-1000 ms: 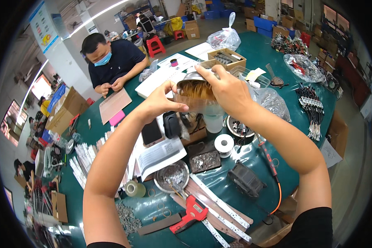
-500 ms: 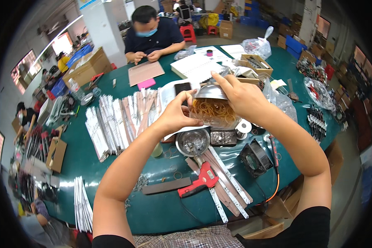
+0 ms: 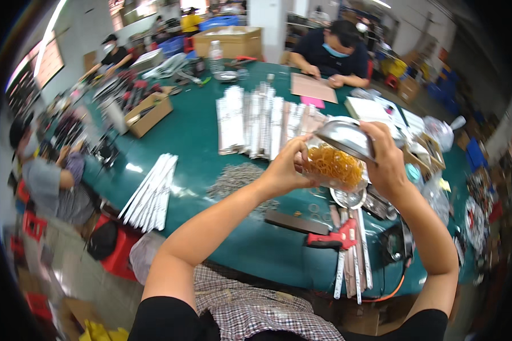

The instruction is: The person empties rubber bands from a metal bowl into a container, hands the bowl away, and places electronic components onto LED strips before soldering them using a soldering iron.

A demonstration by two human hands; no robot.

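Above the green table, my left hand (image 3: 290,166) is closed around the left side of a clear plastic container (image 3: 325,181) full of yellow-brown rubber bands (image 3: 335,163). My right hand (image 3: 384,156) grips the rim of a shiny metal bowl (image 3: 347,138). The bowl is tilted, its rounded side up, over the top of the container. Below them, partly covered by the container, a round metal dish (image 3: 350,199) rests near a red pistol-shaped tool (image 3: 337,236).
Rows of white and brown strips (image 3: 256,122) lie beyond my left hand; more white strips (image 3: 149,193) are at left. Small metal parts (image 3: 233,182) are heaped near my left forearm. A black fan (image 3: 393,244) stands by my right forearm. Across the table sits a masked co-worker (image 3: 335,51).
The view has swung left, so the table appears shifted right. Both hands keep their holds; the bowl now leans more, its right side lower.
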